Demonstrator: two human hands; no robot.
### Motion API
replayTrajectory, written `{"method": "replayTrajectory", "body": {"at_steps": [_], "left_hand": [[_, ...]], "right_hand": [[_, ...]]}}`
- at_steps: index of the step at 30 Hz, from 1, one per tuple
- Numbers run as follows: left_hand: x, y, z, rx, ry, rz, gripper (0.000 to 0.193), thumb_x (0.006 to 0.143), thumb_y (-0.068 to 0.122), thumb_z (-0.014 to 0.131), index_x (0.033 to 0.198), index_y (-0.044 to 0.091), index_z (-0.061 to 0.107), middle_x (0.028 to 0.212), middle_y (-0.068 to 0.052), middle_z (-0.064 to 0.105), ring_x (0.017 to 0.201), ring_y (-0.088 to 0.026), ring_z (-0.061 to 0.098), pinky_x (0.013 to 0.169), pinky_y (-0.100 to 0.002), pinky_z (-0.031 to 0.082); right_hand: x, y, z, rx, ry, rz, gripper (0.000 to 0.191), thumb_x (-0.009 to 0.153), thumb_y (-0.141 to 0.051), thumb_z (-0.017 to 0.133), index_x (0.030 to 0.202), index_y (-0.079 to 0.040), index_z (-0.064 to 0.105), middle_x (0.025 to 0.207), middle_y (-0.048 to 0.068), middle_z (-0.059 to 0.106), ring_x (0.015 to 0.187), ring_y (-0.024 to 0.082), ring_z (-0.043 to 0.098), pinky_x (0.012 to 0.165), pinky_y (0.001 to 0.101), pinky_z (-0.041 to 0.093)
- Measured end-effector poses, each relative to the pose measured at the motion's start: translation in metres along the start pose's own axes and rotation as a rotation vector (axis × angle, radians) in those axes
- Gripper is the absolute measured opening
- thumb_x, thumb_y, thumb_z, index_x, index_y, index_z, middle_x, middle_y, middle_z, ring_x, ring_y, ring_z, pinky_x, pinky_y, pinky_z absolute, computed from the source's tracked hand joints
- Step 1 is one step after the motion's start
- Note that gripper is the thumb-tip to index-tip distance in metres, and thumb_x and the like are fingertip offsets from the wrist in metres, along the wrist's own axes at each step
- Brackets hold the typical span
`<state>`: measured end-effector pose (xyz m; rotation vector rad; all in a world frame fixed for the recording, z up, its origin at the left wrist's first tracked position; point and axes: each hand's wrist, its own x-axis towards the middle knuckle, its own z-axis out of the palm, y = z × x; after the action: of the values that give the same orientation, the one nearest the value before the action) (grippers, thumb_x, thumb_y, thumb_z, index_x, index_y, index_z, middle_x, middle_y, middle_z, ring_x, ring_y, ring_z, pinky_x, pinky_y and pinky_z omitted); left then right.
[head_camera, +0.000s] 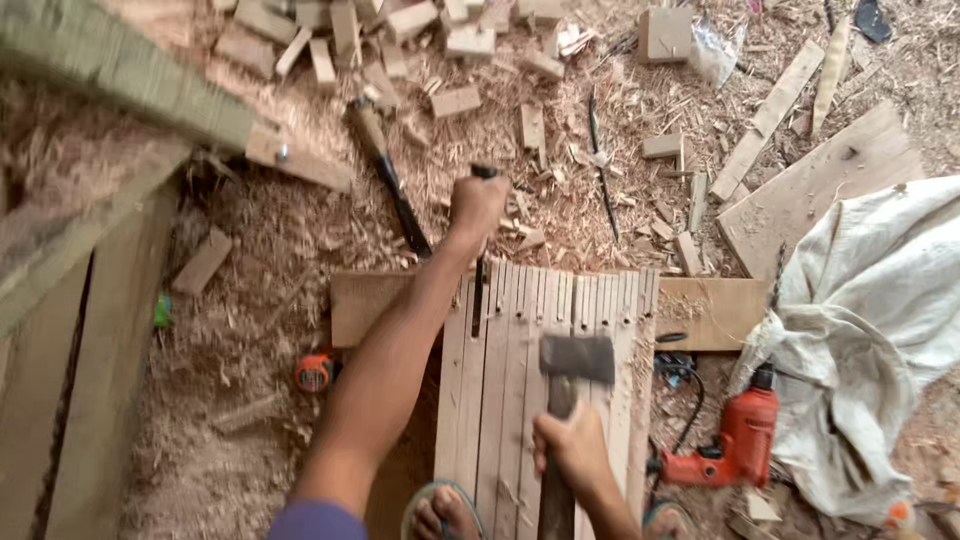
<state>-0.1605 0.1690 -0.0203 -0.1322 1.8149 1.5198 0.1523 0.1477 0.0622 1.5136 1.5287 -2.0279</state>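
My left hand (477, 204) is stretched forward, gripping the handle of a dark chisel (479, 283) that stands upright with its blade in a notch at the far end of a bundle of wooden slats (520, 380). My right hand (572, 447) holds the wooden handle of a hammer, whose grey metal head (577, 358) hovers over the slats, short of the chisel. The slats lie side by side across a wooden board (710, 310). My sandalled foot (442, 512) rests at their near end.
An orange electric drill (735, 445) lies right of the slats beside a crumpled white sack (870, 330). An orange tape measure (314, 372) sits on the left. Sawdust, wood offcuts (455, 100), planks (815, 190) and another hammer (385, 170) cover the ground. A timber frame (90, 280) stands left.
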Motion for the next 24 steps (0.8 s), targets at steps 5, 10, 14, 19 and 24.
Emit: {"method": "replayTrajectory", "body": {"at_steps": [5,10,14,19,24], "left_hand": [[-0.091,0.058,-0.062,-0.029,0.079,0.097,0.033,0.095,0.015,0.063,0.063,0.012,0.057,0.05,0.002,0.045,0.036,-0.009,0.042,0.028,-0.025,0.028],[-0.153,0.092,-0.126,-0.154,0.293,0.973,0.029,0.102,0.009,0.064,0.073,0.008,0.06,0.055,-0.001,0.055,0.04,-0.008,0.053,0.032,-0.023,0.041],[-0.155,0.057,-0.116,-0.363,0.167,0.975,0.029,0.106,0.012,0.059,0.077,0.006,0.059,0.054,0.0,0.052,0.037,-0.009,0.049,0.027,-0.022,0.036],[-0.144,-0.007,-0.081,-0.48,-0.012,1.082,0.037,0.107,0.017,0.06,0.072,0.011,0.052,0.054,0.002,0.05,0.039,-0.006,0.046,0.031,-0.022,0.032],[-0.13,-0.035,-0.07,-0.434,-0.086,1.062,0.035,0.106,0.023,0.062,0.075,0.009,0.055,0.06,0.0,0.052,0.047,-0.008,0.052,0.036,-0.023,0.041]], "right_hand": [[0.018,0.04,-0.012,-0.163,-0.001,-0.091,0.03,0.081,-0.003,0.061,0.053,0.005,0.056,0.044,0.011,0.057,0.033,0.02,0.054,0.032,0.0348,0.042],[0.025,0.042,-0.007,-0.023,0.067,-0.103,0.019,0.078,0.001,0.062,0.061,0.004,0.057,0.048,0.011,0.058,0.032,0.021,0.055,0.031,0.0355,0.044],[0.019,0.042,0.003,-0.037,0.055,-0.135,0.019,0.079,0.001,0.062,0.062,0.004,0.055,0.05,0.01,0.057,0.034,0.02,0.055,0.031,0.0359,0.046],[0.011,0.041,0.007,-0.063,0.067,-0.17,0.019,0.08,0.001,0.061,0.062,0.003,0.054,0.051,0.01,0.056,0.035,0.02,0.055,0.033,0.036,0.047],[0.003,0.033,0.01,-0.046,0.053,-0.174,0.015,0.081,0.001,0.061,0.069,0.002,0.053,0.053,0.009,0.056,0.037,0.019,0.055,0.033,0.0356,0.047]]}}
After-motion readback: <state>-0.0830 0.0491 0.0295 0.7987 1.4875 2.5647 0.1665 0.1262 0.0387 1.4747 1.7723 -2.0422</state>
